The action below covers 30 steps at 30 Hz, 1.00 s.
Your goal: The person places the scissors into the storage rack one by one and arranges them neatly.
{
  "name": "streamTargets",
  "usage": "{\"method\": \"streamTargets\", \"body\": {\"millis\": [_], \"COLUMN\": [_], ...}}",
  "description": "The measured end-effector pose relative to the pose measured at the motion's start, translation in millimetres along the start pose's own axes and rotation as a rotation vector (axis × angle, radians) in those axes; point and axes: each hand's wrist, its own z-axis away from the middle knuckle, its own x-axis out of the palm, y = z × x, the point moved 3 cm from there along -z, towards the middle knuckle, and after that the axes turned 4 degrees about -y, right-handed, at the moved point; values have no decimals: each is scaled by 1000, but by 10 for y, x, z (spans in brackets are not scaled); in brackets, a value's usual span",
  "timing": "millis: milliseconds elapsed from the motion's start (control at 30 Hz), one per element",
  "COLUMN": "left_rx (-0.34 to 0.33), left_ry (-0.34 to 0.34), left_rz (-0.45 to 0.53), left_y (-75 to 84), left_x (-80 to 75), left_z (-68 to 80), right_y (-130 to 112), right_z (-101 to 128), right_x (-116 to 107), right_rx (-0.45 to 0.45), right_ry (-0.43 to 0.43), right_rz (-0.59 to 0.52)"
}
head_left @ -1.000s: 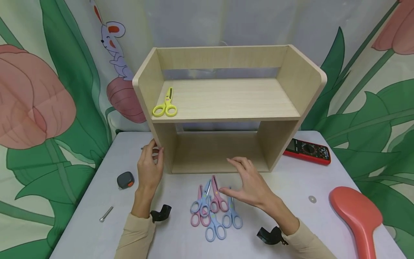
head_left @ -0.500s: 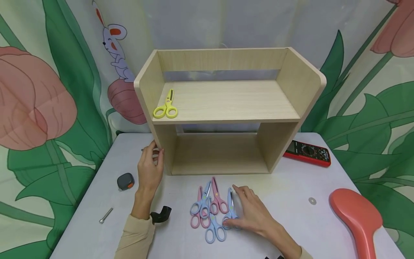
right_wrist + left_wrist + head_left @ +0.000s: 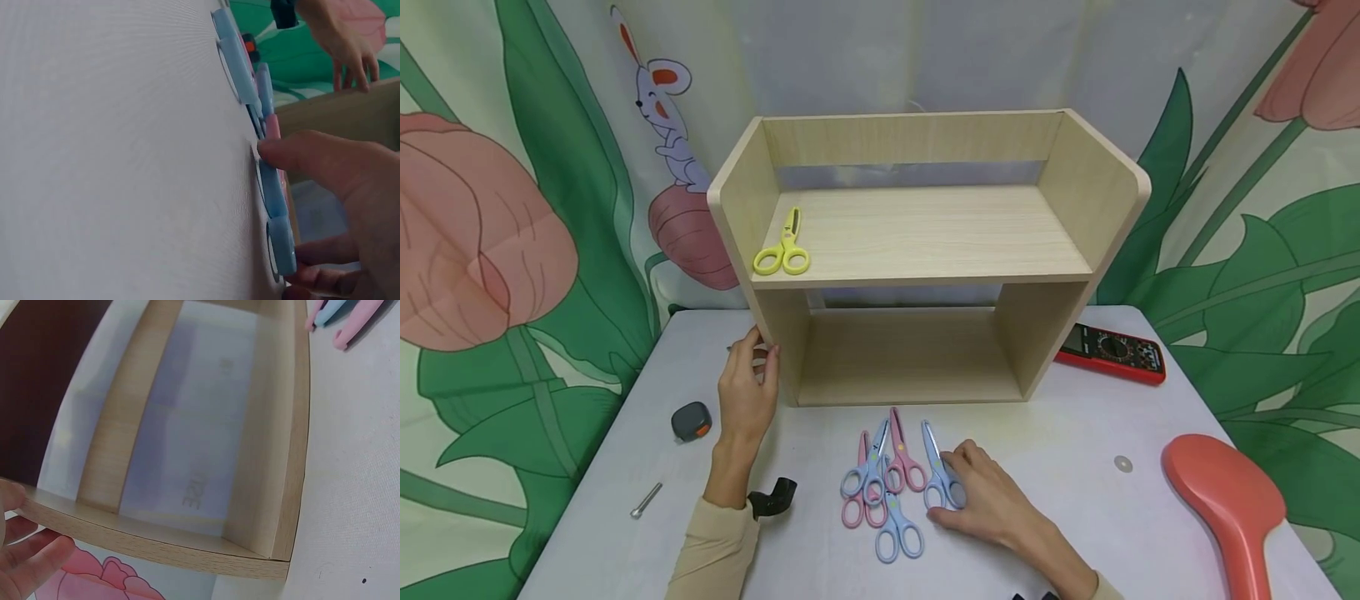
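While a pair of light-blue plastic-handled scissors (image 3: pixel 938 475) is lying on the white table (image 3: pixel 1060 433) beside the scissor pile (image 3: pixel 880 492), the right hand (image 3: pixel 981 500) is pinching it; the left hand (image 3: pixel 747 392) is gripping the pale wooden shelf unit's (image 3: pixel 925 233) side panel.

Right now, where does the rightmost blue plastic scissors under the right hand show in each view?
Head: rightmost blue plastic scissors lie low centre on the white table, under the right hand.
Left wrist: not clearly in it; only coloured scissor tips at the top right, too cropped to tell apart.
Right wrist: right of centre, edge-on, pinched by the fingers.
Shared landmark: the light wooden shelf.
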Motion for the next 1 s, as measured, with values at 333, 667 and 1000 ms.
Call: {"method": "streamTargets", "body": {"millis": [333,667,1000], "left_rx": [-6,-9,-1], "left_ry": [-2,-12,-9], "left_rz": [-1,-4,1], "left_y": [0,-6,-16], "left_x": [-8,9,9], "left_z": [10,3,6], "right_y": [-11,-25,-245], "right_z": [-4,2,-69], "right_x": [-34,-145,-498], "right_rx": [-20,-160,-337], "right_ry": [113,321,403], "right_rz": [51,19,-24]}}
